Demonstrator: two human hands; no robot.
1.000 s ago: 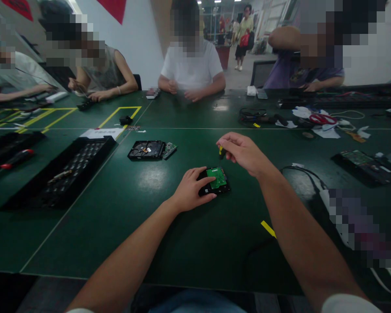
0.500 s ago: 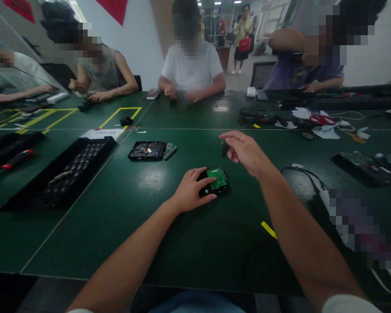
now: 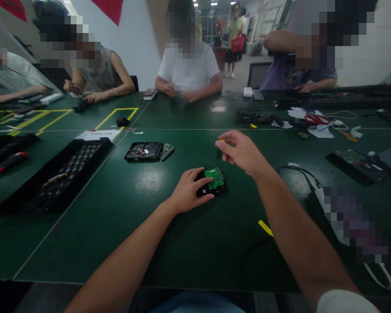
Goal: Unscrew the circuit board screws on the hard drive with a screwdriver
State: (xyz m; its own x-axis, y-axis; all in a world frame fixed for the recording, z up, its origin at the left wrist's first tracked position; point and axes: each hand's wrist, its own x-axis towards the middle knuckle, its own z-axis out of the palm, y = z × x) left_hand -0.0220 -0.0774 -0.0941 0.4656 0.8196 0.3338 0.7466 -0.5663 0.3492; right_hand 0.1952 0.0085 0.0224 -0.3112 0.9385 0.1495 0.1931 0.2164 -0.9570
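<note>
A small black hard drive (image 3: 215,184) with a green circuit board on top lies on the green table (image 3: 169,243). My left hand (image 3: 188,191) grips its left side, thumb at the near edge and fingers at the far edge. My right hand (image 3: 241,152) hovers just above and behind the drive, fingers pinched round a small screwdriver (image 3: 219,150) with a black and yellow handle, held upright with its tip pointing down at the board.
Another opened hard drive (image 3: 144,151) lies to the left. A long black tray (image 3: 55,174) sits further left, and a red-handled tool (image 3: 6,161) beyond it. Cables (image 3: 299,174) and a circuit board (image 3: 355,158) lie right. Several people sit across the table.
The view shifted slightly. My right hand turned the screwdriver between its fingers and stays over the drive. My left hand kept its hold.
</note>
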